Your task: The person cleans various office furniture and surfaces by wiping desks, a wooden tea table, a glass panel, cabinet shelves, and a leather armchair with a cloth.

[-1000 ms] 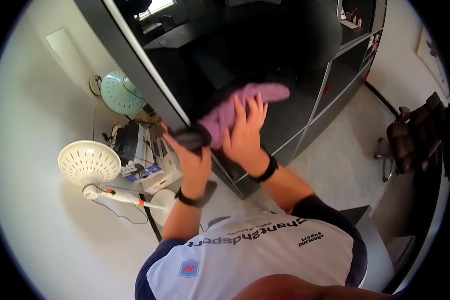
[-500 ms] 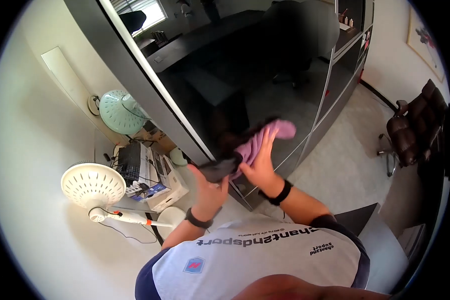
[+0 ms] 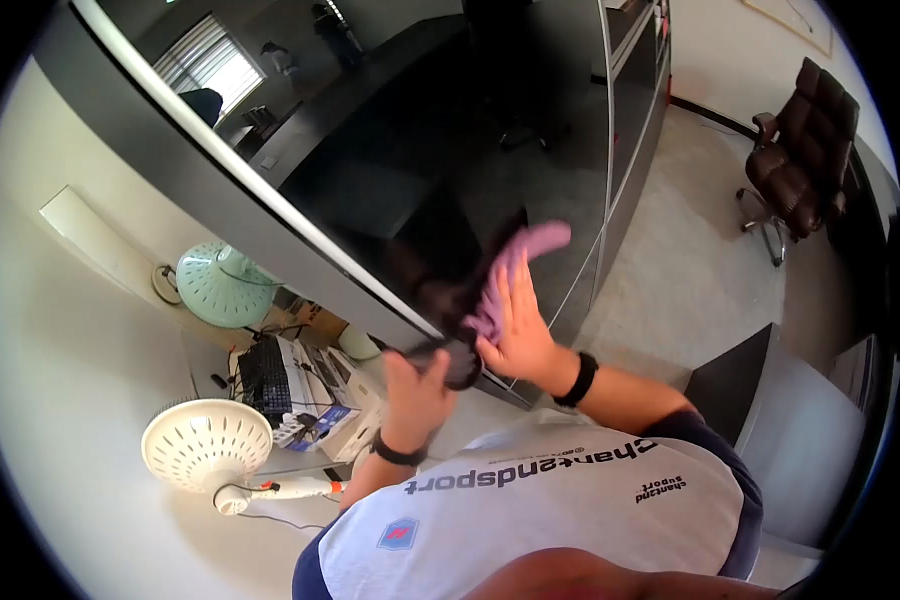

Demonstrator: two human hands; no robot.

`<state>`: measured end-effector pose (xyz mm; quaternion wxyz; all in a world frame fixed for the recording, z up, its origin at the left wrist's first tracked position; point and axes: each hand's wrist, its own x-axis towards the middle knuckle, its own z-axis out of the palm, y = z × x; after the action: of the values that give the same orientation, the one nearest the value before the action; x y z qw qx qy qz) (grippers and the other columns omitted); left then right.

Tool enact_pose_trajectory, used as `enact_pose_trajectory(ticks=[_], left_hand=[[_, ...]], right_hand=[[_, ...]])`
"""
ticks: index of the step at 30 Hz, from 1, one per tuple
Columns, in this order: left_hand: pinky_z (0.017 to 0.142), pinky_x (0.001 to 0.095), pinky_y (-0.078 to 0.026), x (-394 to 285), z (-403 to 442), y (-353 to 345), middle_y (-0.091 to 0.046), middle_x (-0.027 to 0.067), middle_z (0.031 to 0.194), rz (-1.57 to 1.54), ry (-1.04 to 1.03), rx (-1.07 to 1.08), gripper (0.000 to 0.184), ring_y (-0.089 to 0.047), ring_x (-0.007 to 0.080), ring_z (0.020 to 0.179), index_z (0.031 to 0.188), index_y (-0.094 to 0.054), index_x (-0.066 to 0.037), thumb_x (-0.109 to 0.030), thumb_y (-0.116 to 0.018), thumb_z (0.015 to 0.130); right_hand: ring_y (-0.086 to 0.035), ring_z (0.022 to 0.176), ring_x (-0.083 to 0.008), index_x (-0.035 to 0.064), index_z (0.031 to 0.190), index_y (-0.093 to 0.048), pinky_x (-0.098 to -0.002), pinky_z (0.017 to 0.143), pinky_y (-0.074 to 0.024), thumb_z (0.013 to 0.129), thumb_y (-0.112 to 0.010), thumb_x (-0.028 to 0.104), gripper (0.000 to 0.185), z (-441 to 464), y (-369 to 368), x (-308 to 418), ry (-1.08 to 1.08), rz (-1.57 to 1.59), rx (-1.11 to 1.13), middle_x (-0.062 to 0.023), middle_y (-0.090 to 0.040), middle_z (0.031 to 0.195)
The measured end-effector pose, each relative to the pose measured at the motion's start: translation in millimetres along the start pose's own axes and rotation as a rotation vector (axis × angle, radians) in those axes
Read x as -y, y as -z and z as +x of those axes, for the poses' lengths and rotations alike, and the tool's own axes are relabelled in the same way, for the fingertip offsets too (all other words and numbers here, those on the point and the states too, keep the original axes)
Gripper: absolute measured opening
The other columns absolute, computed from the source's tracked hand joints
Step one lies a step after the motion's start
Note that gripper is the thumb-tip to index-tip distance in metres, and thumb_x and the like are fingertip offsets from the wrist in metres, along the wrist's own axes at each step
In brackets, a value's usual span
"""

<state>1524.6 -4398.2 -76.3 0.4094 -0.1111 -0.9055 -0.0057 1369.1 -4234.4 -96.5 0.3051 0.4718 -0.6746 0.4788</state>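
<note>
My right hand lies with extended fingers over a crumpled purple cloth, pressing it against the glossy black glass panel. One end of the cloth sticks out past the fingertips. Lower left, beside the panel's light metal edge, my left hand has its thumb and fingers around a dark, blurred item. That item is close to the cloth's lower end; whether the two are joined cannot be made out. Both wrists wear black bands.
On the left stand a cream fan and a mint-green fan, with a black keyboard and boxes near them. A brown office chair is at the upper right. A grey furniture piece stands at the lower right.
The view has shifted. Both hands have moved lower along the glass beside its metal edge, with the purple cloth and the dark item. The cloth now points more steeply upward.
</note>
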Motion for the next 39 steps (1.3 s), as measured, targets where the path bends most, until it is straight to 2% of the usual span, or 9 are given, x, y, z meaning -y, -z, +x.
enact_pose_trajectory(ticks=[7,12,15,25,26,29,30,36,39], left_hand=[[0.106,0.0606,-0.030,-19,13,7,-0.051,0.0392,0.125,-0.013,0.020,0.064,0.019,-0.057,0.0532,0.101,0.095,-0.071,-0.002,-0.015,-0.072,0.082],[0.115,0.0557,-0.022,4,65,20,-0.003,0.0415,0.153,0.008,-0.207,-0.310,0.085,-0.035,0.0496,0.134,0.154,-0.026,-0.020,-0.015,-0.074,0.084],[0.116,0.0575,-0.019,2,91,41,0.009,0.0407,0.155,0.094,-0.198,-0.344,0.083,-0.008,0.0546,0.144,0.159,-0.017,-0.024,-0.019,-0.066,0.091],[0.111,0.0614,-0.029,18,3,2,-0.012,0.0303,0.159,0.185,-0.317,0.007,0.059,-0.017,0.0593,0.141,0.138,-0.054,-0.016,-0.021,-0.071,0.081],[0.092,0.0561,-0.046,12,-1,2,-0.014,0.0138,0.163,0.177,-0.211,-0.018,0.063,-0.049,0.0472,0.119,0.139,-0.052,-0.024,-0.016,-0.072,0.079],[0.115,0.0601,-0.021,23,13,10,-0.005,0.0399,0.156,0.202,-0.249,-0.047,0.083,-0.009,0.0571,0.145,0.154,-0.029,-0.013,-0.019,-0.073,0.084],[0.096,0.0553,-0.042,17,26,14,-0.006,0.0254,0.162,0.212,-0.171,-0.124,0.081,-0.038,0.0534,0.128,0.151,-0.035,-0.021,-0.022,-0.076,0.081],[0.119,0.0558,-0.012,-3,112,35,-0.004,0.0219,0.163,-0.163,0.018,-0.424,0.091,-0.023,0.0467,0.144,0.158,-0.003,-0.012,-0.037,-0.062,0.093],[0.108,0.0464,-0.034,1,79,5,-0.043,0.0123,0.141,-0.761,0.591,-0.340,0.072,-0.044,0.0282,0.126,0.140,-0.040,-0.012,-0.064,-0.047,0.092]], right_hand=[[-0.002,0.146,-0.0547,-0.0105,0.153,-0.007,-0.0583,0.118,-0.0123,0.080,-0.068,0.051,0.113,54,27,-14,-0.072,-0.067,-0.072,-0.0377,-0.002,0.157],[-0.017,0.140,-0.0609,-0.0072,0.151,-0.020,-0.0570,0.116,-0.0220,0.074,-0.074,0.055,0.113,213,85,8,0.160,-0.185,-0.309,-0.0395,-0.017,0.153],[-0.015,0.146,-0.0502,-0.0070,0.152,-0.014,-0.0577,0.118,-0.0154,0.077,-0.075,0.053,0.114,243,95,20,0.215,-0.142,-0.371,-0.0331,-0.012,0.157],[-0.003,0.146,-0.0551,-0.0121,0.151,-0.007,-0.0588,0.118,-0.0131,0.085,-0.063,0.053,0.108,17,5,-23,-0.140,-0.019,-0.042,-0.0418,0.001,0.155],[-0.003,0.147,-0.0539,-0.0121,0.152,-0.008,-0.0573,0.118,-0.0129,0.083,-0.064,0.053,0.110,29,11,-26,-0.146,-0.039,-0.046,-0.0406,0.000,0.155],[-0.007,0.148,-0.0494,-0.0090,0.153,-0.010,-0.0531,0.119,-0.0149,0.079,-0.070,0.046,0.110,121,57,-27,-0.064,-0.153,-0.137,-0.0335,-0.007,0.159],[-0.010,0.147,-0.0495,-0.0065,0.153,-0.012,-0.0512,0.119,-0.0173,0.078,-0.073,0.043,0.109,157,72,-23,-0.031,-0.164,-0.172,-0.0320,-0.010,0.159],[-0.023,0.139,-0.0581,-0.0090,0.148,-0.027,-0.0552,0.116,-0.0240,0.073,-0.074,0.051,0.107,229,93,42,0.285,-0.125,-0.239,-0.0385,-0.025,0.150],[-0.025,0.138,-0.0590,-0.0087,0.143,-0.037,-0.0586,0.114,-0.0273,0.070,-0.076,0.048,0.101,155,61,52,0.231,-0.014,-0.096,-0.0362,-0.029,0.149]])
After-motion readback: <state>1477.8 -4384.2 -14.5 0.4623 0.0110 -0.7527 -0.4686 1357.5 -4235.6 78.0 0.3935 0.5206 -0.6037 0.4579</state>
